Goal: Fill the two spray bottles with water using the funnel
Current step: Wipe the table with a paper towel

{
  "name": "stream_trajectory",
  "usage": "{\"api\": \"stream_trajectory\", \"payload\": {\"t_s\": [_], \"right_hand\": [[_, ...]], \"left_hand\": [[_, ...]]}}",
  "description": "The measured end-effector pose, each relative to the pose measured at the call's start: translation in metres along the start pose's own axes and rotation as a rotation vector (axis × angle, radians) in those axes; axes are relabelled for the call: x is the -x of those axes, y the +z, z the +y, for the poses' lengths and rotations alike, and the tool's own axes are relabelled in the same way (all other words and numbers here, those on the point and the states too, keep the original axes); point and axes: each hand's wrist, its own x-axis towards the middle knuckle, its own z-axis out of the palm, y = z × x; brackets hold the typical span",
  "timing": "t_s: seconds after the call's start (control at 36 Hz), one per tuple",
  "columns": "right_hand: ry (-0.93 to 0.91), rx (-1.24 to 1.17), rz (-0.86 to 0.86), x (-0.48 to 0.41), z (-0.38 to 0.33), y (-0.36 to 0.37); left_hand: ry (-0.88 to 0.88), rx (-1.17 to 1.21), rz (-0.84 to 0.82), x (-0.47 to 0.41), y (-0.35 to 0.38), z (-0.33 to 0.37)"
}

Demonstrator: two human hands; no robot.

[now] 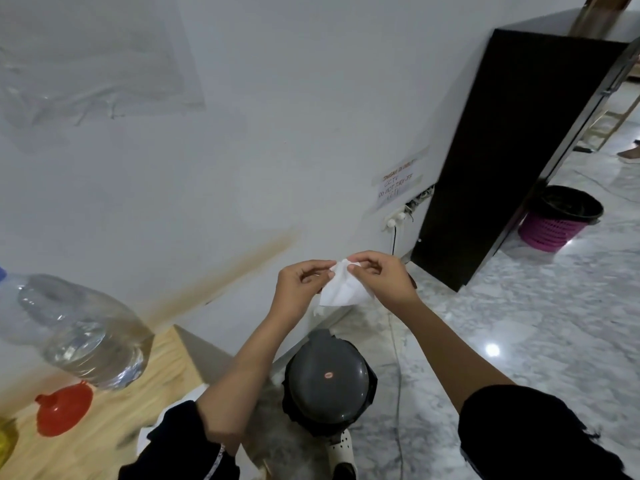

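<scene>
White tissue pinched by left hand and right hand above a lidded bin; red funnel on table beside jug, itself cut off at left.

Worktop: light wood, in the lower left corner, against the white wall.
On worktop: a red funnel; just behind it a big clear bottle, lying tilted; a yellow thing at the left edge, too cut off to tell.
Floor: grey-white marble tiles, shiny.
On floor: a dark lidded bin beside the worktop; a black cabinet at the wall; a pink basket beyond it; a thin cable.
</scene>
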Motion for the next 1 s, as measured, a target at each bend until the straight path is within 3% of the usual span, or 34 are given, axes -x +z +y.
{"api": "stream_trajectory", "payload": {"t_s": [0.42,0.61,1.0], "right_hand": [[0.013,0.129,-0.019,-0.032,0.055,0.010],[0.261,0.161,-0.131,0.005,0.162,0.033],[0.620,0.164,-0.161,0.050,0.373,0.104]], "left_hand": [[-0.110,-0.038,0.039,-0.026,0.013,-0.052],[-0.239,-0.219,-0.045,0.013,0.026,-0.158],[-0.569,-0.189,-0.024,0.055,0.056,-0.375]]}}
